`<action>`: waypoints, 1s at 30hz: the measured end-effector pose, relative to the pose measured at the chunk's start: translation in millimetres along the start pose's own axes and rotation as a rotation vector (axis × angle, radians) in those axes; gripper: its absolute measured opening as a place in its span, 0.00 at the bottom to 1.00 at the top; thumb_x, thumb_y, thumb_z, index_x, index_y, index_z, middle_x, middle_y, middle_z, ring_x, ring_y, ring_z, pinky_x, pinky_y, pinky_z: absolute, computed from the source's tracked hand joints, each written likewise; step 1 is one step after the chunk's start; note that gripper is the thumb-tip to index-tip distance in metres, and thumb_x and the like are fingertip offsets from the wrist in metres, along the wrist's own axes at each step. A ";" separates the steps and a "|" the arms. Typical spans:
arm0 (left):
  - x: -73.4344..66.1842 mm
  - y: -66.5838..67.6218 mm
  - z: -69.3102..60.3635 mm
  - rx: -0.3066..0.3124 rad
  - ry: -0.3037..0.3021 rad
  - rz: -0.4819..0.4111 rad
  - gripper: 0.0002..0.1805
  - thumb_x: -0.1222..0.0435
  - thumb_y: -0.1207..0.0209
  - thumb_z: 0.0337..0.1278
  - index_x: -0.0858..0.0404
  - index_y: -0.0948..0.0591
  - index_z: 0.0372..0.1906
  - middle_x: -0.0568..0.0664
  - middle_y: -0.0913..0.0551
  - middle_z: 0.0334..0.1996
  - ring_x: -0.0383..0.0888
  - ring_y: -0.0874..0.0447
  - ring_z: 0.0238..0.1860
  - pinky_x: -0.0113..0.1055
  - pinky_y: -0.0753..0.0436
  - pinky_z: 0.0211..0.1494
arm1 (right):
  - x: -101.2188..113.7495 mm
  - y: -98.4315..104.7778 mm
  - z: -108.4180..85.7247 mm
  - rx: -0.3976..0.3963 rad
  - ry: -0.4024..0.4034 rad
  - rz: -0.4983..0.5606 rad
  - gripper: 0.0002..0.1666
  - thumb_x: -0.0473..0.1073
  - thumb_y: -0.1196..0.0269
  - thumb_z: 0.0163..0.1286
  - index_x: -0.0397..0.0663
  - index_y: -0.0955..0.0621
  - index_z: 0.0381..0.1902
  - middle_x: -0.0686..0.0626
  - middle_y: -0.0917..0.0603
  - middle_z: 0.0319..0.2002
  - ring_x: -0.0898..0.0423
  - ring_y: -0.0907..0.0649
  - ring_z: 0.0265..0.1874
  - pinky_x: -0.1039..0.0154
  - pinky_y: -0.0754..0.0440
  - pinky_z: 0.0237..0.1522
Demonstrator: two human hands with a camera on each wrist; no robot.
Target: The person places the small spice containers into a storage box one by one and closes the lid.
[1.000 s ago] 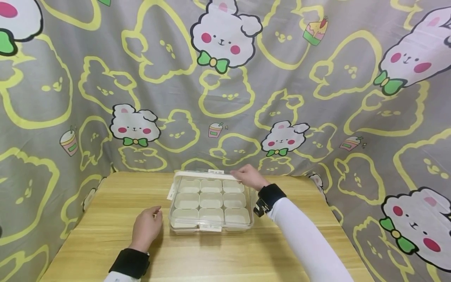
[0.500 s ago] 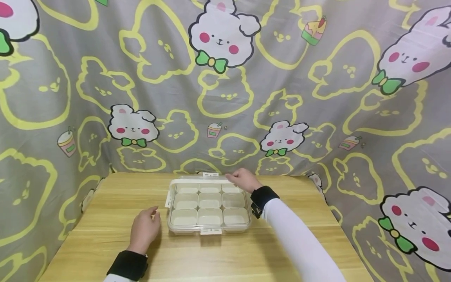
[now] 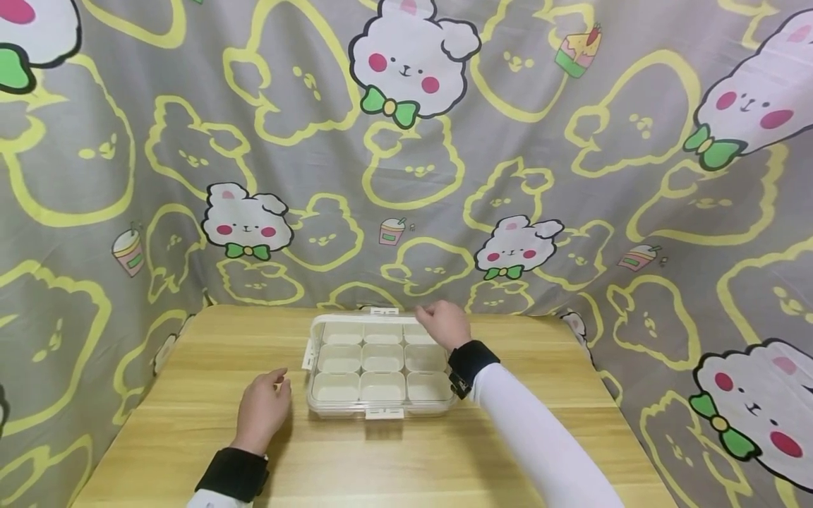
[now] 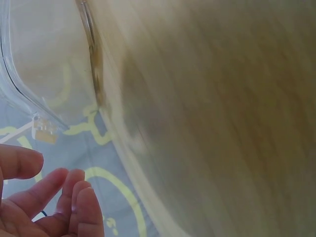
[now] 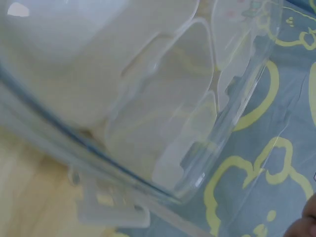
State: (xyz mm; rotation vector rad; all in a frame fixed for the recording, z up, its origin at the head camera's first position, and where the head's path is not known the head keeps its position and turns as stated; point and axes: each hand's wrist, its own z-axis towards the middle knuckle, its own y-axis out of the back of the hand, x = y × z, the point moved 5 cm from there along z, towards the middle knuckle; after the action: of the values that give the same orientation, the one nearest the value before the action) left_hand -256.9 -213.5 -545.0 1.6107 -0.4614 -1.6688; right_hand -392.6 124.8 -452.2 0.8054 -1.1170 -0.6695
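Observation:
A clear lidded storage box (image 3: 381,407) with several cream compartments is near the far side of the table. Its white carry handle (image 3: 371,319) runs along the far side, and my right hand (image 3: 446,324) grips the right end with curled fingers. In the right wrist view, the box's clear corner (image 5: 187,190) fills much of the picture, while only a bit of the hand (image 5: 307,222) shows. Left of the box, my left hand (image 3: 263,410) holds nothing. Its fingers (image 4: 89,210) are loosely bent, apart from the box. Whether the base fully touches the table cannot be told.
White latches sit on the box's sides, including the front latch (image 3: 384,413) and left latch (image 3: 309,354). The wooden table (image 3: 356,473) ends against a grey patterned curtain (image 3: 336,162) at the back and both sides.
My right wrist has shifted left and slightly nearer while the hand stays at the handle. The box has tilted and shifted slightly. My left hand stays almost still.

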 end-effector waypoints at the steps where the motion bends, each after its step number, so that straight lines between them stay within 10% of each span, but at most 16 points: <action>1: 0.0 0.0 0.2 0.002 0.000 -0.001 0.21 0.68 0.48 0.69 0.76 0.24 0.60 0.72 0.19 0.51 0.68 0.20 0.52 0.61 0.22 0.52 | -1.5 0.0 0.2 -0.010 -0.015 0.014 0.34 0.57 0.46 0.74 0.55 0.36 0.07 0.58 0.41 0.09 0.59 0.40 0.12 0.65 0.47 0.18; 11: -4.0 1.2 2.7 0.022 0.005 -0.004 0.21 0.67 0.49 0.70 0.77 0.24 0.61 0.73 0.21 0.52 0.68 0.21 0.52 0.61 0.23 0.53 | -2.5 4.9 3.2 -0.043 -0.073 0.135 0.35 0.54 0.41 0.70 0.54 0.37 0.05 0.60 0.43 0.08 0.60 0.44 0.10 0.66 0.53 0.17; 30: -1.2 -1.1 -2.8 0.015 -0.006 0.001 0.20 0.68 0.48 0.69 0.77 0.23 0.59 0.71 0.19 0.50 0.67 0.20 0.51 0.61 0.22 0.52 | -9.1 -5.4 3.9 -0.003 0.005 0.046 0.35 0.56 0.44 0.74 0.54 0.38 0.07 0.59 0.43 0.08 0.59 0.43 0.11 0.65 0.51 0.18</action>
State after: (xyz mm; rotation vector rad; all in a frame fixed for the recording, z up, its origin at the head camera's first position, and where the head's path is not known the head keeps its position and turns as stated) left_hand -254.7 -211.2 -545.4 1.6162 -0.4790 -1.6736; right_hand -399.5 128.3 -460.4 0.7765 -1.1265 -0.6298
